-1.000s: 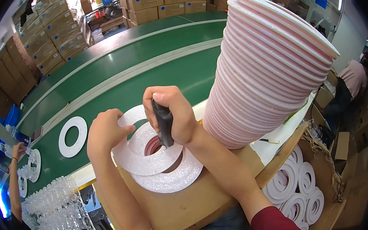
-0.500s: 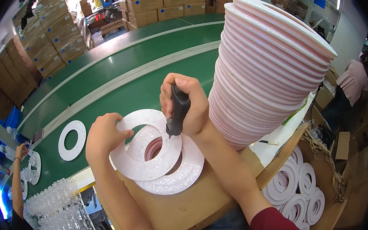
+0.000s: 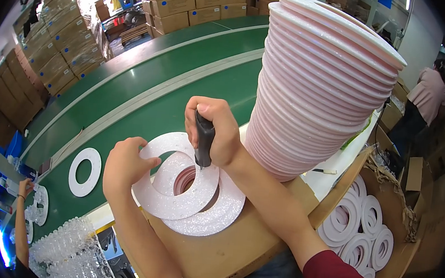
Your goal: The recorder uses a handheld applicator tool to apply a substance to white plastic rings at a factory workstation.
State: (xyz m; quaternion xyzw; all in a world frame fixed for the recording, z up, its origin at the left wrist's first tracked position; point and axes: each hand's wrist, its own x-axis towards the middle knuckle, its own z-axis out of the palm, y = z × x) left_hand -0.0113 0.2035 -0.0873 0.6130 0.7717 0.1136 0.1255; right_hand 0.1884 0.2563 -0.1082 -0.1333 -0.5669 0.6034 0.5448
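Observation:
My right hand [image 3: 213, 130] is wrapped round the upright black handle of a hand tool [image 3: 204, 142]. Its lower end meets the right part of a flat, glittery white ring [image 3: 170, 206]; the tip is too small to name the tool's kind. On the ring's left edge, my left hand [image 3: 126, 164] grips it between thumb and fingers. Beneath lies another glittery white ring [image 3: 223, 211], partly covered, with pinkish ring edges showing through the openings. Both rest over brown cardboard [image 3: 244, 243] in front of me.
A tall, leaning stack of white rings [image 3: 318, 89] stands just right of my right hand. On the green conveyor belt [image 3: 128, 114] lies a single white ring [image 3: 82, 195]. A carton at right holds smaller rings [image 3: 340, 220]. Clear plastic parts [image 3: 70, 247] sit lower left, near another person's arm [image 3: 22, 227].
My right hand and the tool have moved slightly left and down over the ring. My left hand keeps its hold, and the ring has hardly shifted.

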